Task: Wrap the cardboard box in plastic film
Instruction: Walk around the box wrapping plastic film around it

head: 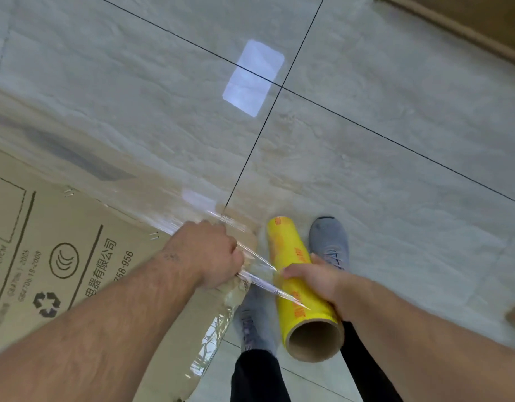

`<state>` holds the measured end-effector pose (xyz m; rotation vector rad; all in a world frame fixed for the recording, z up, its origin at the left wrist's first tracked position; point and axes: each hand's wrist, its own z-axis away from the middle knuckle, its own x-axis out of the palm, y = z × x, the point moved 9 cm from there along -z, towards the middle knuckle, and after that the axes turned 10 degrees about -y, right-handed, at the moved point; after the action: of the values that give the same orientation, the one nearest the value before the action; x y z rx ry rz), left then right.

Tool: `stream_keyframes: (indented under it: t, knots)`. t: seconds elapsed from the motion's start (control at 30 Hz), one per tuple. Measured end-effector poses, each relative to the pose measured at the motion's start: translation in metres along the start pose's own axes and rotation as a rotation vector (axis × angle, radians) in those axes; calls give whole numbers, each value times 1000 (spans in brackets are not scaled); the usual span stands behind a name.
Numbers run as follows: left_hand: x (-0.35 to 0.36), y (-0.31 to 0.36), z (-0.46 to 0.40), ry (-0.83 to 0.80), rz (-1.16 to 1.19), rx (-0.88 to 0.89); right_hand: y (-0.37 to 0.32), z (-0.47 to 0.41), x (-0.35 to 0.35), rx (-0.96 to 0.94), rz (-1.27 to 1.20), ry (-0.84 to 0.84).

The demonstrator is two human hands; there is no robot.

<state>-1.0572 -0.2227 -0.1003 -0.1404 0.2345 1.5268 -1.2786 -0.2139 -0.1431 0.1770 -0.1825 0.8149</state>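
Cardboard box (pixel 76 256) at 8 o'clock in the view, printed with black characters and a recycling mark, its near corner already covered in plastic film (pixel 215 338). Left hand (pixel 210 253) at the box corner, fingers curled around a gathered strand of film stretched tight toward 4 o'clock. Yellow film roll (pixel 297 274) just right of that, gripped round its middle by the right hand (pixel 317 280), open cardboard core facing the camera. Grey shoes (pixel 329 239) below, on a glossy grey tiled floor (pixel 395 126).
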Motion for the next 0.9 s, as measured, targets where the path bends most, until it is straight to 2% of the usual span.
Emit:
stream_keyframes:
  t: [0.1, 0.23, 0.37, 0.47, 0.63, 0.77, 0.9]
  knots:
    - [-1, 28, 3, -5, -15, 85, 20, -11, 15, 38, 220, 2]
    - [12, 63, 1, -73, -108, 129, 21, -51, 68, -15, 175, -75]
    - [10, 61, 1, -60, -148, 118, 34, -67, 92, -84, -36, -30]
    - [8, 62, 5, -69, -157, 109, 59, -63, 93, -122, -373, 28]
    - [8, 64, 1, -30, -141, 72, 92, -64, 130, -148, -973, -170]
    - [10, 61, -2, 7, -143, 55, 95, -61, 147, -167, -1132, -268]
    - [12, 57, -4, 12, -134, 28, 106, -70, 133, -200, -1039, -248]
